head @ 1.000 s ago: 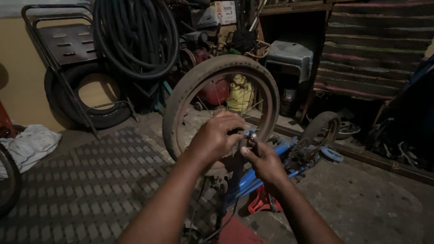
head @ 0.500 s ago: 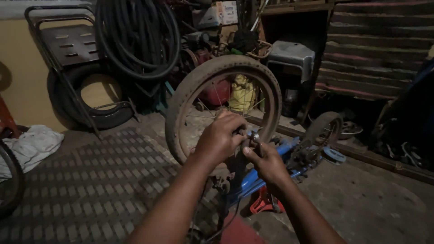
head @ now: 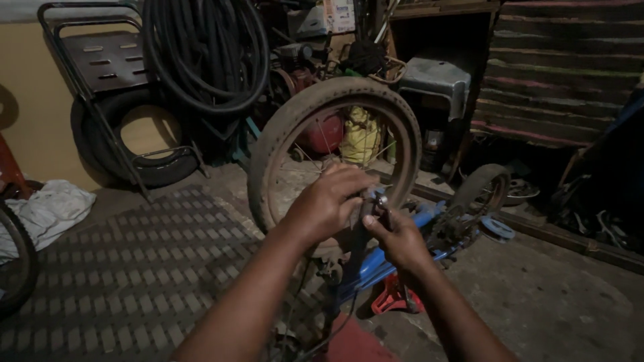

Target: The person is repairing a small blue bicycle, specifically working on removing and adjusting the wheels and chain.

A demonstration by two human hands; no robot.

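Note:
A small blue bicycle lies upside down on the floor, its dusty front wheel standing up before me. My left hand curls over the axle end at the fork tip. My right hand pinches the same small metal axle part from the right side. Both hands meet at the hub, fingers closed on it. The bicycle's small rear wheel points to the right.
A red stand sits under the frame. A black tyre, a folded metal chair and coiled black hoses line the yellow wall. A white cloth lies at left. Clutter and a grey stool fill the back.
The view has shifted a little; both hands stay at the axle, with the fingers of the left hand working slightly over it.

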